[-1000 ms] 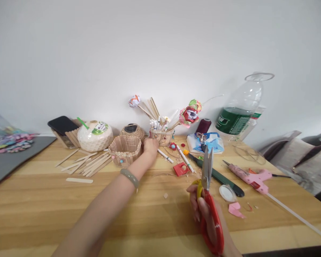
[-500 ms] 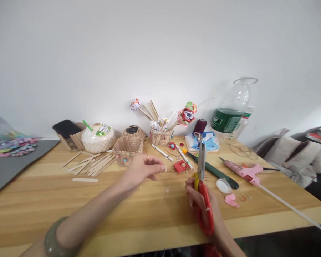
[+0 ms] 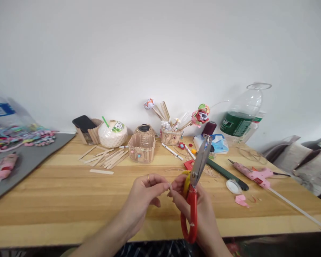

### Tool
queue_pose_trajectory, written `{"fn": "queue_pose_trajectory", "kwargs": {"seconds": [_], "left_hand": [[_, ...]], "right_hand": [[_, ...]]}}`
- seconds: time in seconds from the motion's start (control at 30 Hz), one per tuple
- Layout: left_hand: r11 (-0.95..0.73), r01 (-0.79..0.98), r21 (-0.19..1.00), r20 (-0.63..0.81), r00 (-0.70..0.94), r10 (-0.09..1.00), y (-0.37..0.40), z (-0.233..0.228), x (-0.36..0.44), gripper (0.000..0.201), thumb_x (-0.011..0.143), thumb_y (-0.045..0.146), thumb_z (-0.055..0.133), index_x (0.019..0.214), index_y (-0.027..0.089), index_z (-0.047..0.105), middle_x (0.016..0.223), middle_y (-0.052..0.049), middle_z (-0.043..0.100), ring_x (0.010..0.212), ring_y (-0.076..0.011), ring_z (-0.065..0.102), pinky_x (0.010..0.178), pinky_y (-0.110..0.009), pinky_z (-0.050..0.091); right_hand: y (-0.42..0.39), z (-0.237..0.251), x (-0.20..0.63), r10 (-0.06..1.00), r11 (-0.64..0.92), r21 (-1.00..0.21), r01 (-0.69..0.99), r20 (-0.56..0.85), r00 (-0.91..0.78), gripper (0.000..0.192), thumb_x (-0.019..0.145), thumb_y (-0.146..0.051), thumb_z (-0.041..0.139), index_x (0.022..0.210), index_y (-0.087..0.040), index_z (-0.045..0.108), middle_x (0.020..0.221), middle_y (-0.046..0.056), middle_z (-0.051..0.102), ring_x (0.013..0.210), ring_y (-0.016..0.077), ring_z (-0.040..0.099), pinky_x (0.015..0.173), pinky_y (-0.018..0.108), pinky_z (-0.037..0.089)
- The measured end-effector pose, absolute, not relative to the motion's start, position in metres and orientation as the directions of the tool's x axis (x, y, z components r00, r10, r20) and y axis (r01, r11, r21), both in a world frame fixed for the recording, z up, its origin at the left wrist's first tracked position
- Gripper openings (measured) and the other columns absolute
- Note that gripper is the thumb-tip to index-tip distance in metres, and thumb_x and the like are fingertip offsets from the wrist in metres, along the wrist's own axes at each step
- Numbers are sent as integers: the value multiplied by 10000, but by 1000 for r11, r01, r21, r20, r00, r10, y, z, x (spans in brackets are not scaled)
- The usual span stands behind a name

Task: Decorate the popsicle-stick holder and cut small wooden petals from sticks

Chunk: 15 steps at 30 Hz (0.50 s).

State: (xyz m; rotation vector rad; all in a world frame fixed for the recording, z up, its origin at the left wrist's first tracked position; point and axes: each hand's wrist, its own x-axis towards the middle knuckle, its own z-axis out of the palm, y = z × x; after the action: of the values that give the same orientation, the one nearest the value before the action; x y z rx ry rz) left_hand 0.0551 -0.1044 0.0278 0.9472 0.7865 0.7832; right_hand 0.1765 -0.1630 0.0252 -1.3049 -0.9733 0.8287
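Observation:
My right hand [image 3: 200,210] grips red-handled scissors [image 3: 194,192], blades closed and pointing up and away. My left hand [image 3: 144,194] pinches a small pale piece [image 3: 170,185] between thumb and fingers; its tip meets the fingers of my right hand. Both hands hover over the near middle of the wooden table [image 3: 69,200]. A small basket made of wooden sticks [image 3: 141,147] stands farther back, with loose wooden sticks [image 3: 107,159] lying to its left.
Along the wall stand a phone in a stick holder [image 3: 85,126], a white coconut-shaped cup [image 3: 112,134], a twine ball [image 3: 145,129], a holder of paper flowers [image 3: 172,134] and a large plastic bottle [image 3: 242,116]. A pink glue gun [image 3: 253,174] lies right. A grey mat [image 3: 18,167] lies left.
My left hand drew back from beside the stick basket toward me with a small piece and met my right hand. The scissors tilted slightly and the view shifted left.

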Motion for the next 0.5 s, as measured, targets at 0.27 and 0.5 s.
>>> {"fn": "queue_pose_trajectory", "kwargs": {"seconds": [0.27, 0.5], "left_hand": [[419, -192, 888, -257, 548, 796, -106, 33, 38, 275, 633, 387, 723, 619, 138, 606, 602, -13, 588, 554, -95, 473, 417, -157, 390], [556, -67, 828, -350, 713, 607, -103, 33, 28, 262, 638, 363, 736, 609, 124, 631, 544, 4, 557, 484, -70, 450, 367, -138, 367]], "right_hand": [[-163, 28, 168, 929, 122, -990, 65, 137, 344, 309, 627, -385, 745, 801, -213, 555, 674, 2, 602, 600, 166, 582, 549, 272, 482], [-165, 26, 168, 935, 134, -936, 326, 228, 270, 141, 668, -274, 635, 704, -212, 513, 638, -11, 533, 558, 146, 482, 499, 253, 399]]}}
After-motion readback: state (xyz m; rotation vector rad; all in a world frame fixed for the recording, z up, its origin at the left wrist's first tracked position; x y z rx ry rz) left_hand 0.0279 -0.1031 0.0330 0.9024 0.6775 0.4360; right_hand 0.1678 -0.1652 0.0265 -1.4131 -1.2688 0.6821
